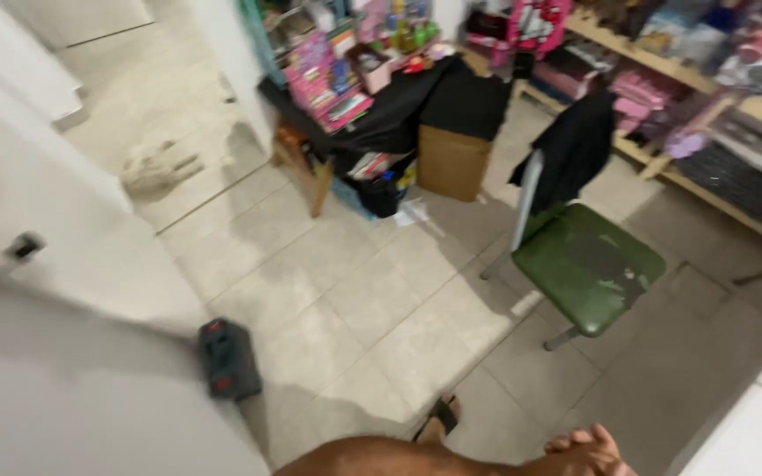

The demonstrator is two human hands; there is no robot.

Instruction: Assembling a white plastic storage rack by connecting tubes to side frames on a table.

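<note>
Head view: I look down on a pale tiled floor (pixel 372 300) in a cluttered room, the frame tilted and blurred.
Hand: I see one hand (pixel 586 451) at the bottom edge, on the end of a bare forearm that runs in from the lower left; I cannot tell whether it is my left or my right.
Hand state: the fingers are curled loosely together with the knuckles up, holding nothing that I can see; the palm side is hidden.
Other hand: out of view.
Foot: a foot in a dark sandal (pixel 438 418) stands on the tiles just above the forearm.
Nearest thing: a green padded chair (pixel 586 264) with a worn seat stands on thin metal legs up and right of the hand, apart from it.
Chair back: a black garment (pixel 571 152) hangs over it.
Floor item: a small dark case with red marks (pixel 228 359) lies on the tiles beside a white panel (pixel 55 291) at the left, well apart from the hand.
Background: a low table draped in black cloth (pixel 399 115) carries pink boxes and bottles, and a brown cardboard box (pixel 451 163) stands under it.
Right side: wooden shelves (pixel 707 189) hold packaged goods.
</note>
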